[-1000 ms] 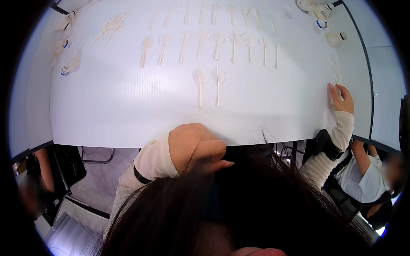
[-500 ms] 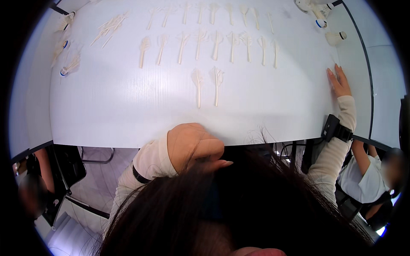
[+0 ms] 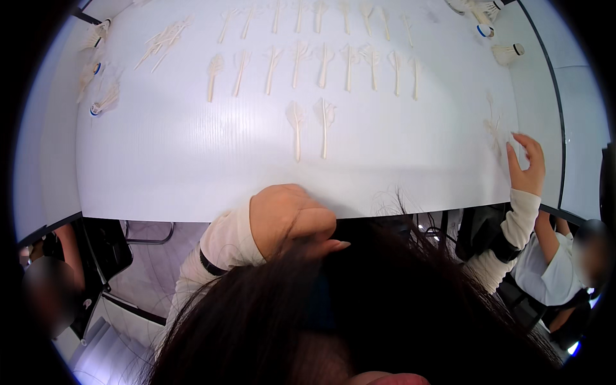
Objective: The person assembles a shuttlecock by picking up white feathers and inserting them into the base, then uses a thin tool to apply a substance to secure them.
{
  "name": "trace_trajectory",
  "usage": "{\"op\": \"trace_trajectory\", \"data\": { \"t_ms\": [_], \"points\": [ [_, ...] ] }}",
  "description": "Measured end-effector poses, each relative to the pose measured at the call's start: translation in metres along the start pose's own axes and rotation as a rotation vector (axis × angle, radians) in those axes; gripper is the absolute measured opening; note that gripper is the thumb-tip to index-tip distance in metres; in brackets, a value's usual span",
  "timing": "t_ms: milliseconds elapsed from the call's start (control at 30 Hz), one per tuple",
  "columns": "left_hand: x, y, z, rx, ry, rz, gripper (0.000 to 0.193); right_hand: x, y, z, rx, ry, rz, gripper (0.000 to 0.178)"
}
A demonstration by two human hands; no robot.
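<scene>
At the table's front edge my left hand [image 3: 292, 218] rests bent with its fingers curled in; hair covers part of it, and nothing shows sticking out of it. By the table's right side my right hand [image 3: 529, 160] is open, thumb and forefinger apart. Just beyond its fingertips lie a few loose shuttlecock feathers [image 3: 494, 131]. In the middle, two white feathers, a left one [image 3: 297, 133] and a right one [image 3: 325, 131], lie side by side. Behind them runs a row of several feathers [image 3: 323, 67], and farther back another row [image 3: 319, 16].
A pile of bare feather shafts [image 3: 163, 43] lies at the back left. Shuttlecocks stand along the left side [image 3: 104, 101] and at the back right [image 3: 508, 52]. Raised white panels [image 3: 539, 83] border the table [image 3: 192, 173]. Other people sit at both lower sides, one in a white shirt [image 3: 545, 273].
My right hand has drawn back toward me and slightly right, its fingers bending, uncovering the loose feathers at the right. The left hand has stayed put.
</scene>
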State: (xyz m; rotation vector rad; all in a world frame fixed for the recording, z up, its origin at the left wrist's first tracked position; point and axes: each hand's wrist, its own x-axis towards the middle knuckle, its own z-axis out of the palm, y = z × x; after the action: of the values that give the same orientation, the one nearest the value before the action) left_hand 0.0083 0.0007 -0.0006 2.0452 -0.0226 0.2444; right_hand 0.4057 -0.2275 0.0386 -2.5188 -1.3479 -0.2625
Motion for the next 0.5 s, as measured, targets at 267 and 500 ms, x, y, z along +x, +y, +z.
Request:
{"op": "trace_trajectory", "data": {
  "t_ms": [267,500],
  "points": [
    [0.000,0.002,0.000,0.013,-0.004,-0.022,0.032,-0.003,-0.016,0.019,0.075,-0.044,0.261,0.025],
    [-0.002,0.002,0.001,0.076,0.006,-0.031,0.034,0.001,-0.007,0.018,0.088,-0.131,0.280,0.017]
  ]
}}
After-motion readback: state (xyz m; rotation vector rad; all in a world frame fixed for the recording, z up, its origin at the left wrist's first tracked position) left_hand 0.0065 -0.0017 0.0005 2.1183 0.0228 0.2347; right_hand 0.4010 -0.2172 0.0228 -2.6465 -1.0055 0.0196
